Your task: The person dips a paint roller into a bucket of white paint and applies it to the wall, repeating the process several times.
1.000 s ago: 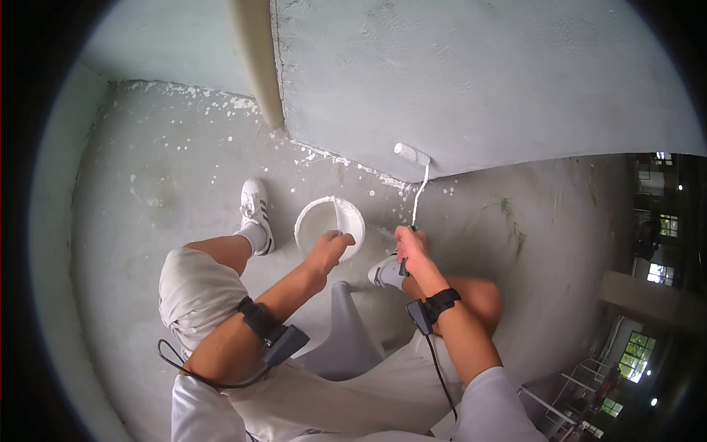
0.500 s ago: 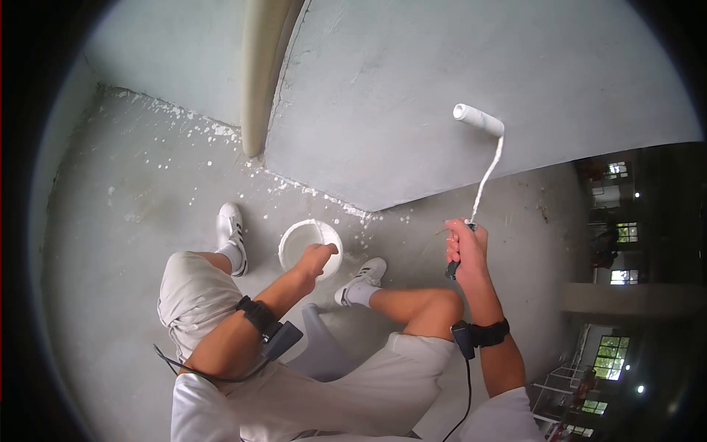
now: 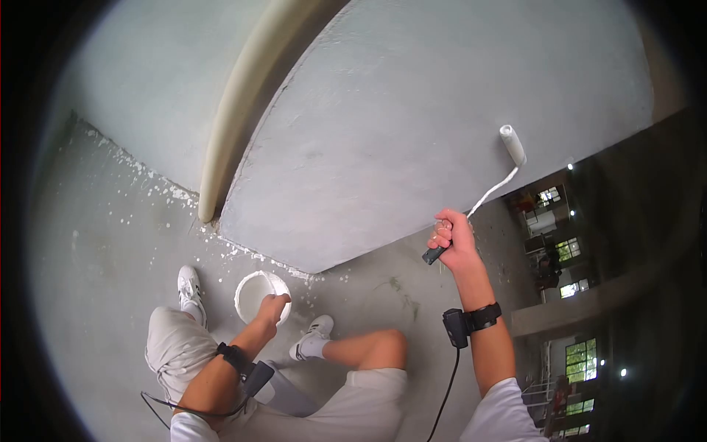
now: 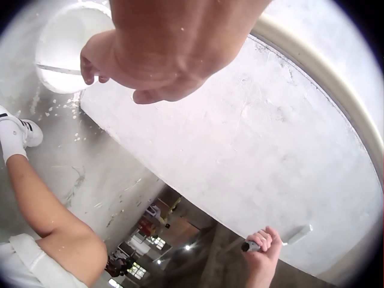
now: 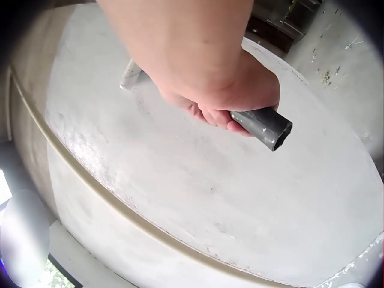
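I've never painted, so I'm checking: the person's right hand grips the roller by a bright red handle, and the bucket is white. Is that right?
Not quite: the handle is dark, not red, as the right wrist view shows. The right hand does grip it, and the bucket is white.

No text, label, brand name, number or sign can be read on any of the things here.
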Demonstrator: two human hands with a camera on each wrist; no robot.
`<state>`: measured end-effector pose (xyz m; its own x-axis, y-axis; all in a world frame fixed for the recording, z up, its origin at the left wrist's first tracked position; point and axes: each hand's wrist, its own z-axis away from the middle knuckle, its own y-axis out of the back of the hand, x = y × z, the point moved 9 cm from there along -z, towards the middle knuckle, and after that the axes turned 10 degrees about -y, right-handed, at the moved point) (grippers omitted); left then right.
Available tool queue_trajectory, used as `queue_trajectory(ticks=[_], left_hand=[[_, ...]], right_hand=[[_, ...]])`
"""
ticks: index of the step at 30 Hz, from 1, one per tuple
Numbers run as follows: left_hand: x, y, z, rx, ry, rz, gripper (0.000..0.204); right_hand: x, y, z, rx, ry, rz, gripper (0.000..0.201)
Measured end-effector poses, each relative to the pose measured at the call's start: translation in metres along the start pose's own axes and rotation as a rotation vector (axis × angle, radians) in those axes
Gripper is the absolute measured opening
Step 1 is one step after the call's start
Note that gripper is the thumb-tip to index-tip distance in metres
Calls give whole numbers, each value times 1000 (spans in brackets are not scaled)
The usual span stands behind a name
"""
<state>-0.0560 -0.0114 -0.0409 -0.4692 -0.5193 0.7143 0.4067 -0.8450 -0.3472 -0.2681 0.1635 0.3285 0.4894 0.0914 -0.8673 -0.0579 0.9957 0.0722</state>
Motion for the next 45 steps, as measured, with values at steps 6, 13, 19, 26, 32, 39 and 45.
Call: queue_trajectory(ticks=[6,13,19,26,32,39,45], left_hand=[[0,-3,0,-65,1,-10,57],[3,-1,9,-52,51,-20,60],[-13,5,1,-42,121,-91,59],[-13,4,-4,-42,121,-137,63],[-24,4,-10,-44,141,-142,50],[-22,2,-10,-26,121,-111,53],[-11,0,2,-48,134,-114,71]], right_hand=[[78,-15,-68,154,10,-11,27],[224,-5,-117,282,-136,114,17],[341,4,-117,308,-350,136,19],[393,-7,-93,286,-439,222,19],[371,-24,-89,208,-342,333,22],[338,-34,-72,297,-160,453,25],[310,-57,-55,152,-13,526,36]])
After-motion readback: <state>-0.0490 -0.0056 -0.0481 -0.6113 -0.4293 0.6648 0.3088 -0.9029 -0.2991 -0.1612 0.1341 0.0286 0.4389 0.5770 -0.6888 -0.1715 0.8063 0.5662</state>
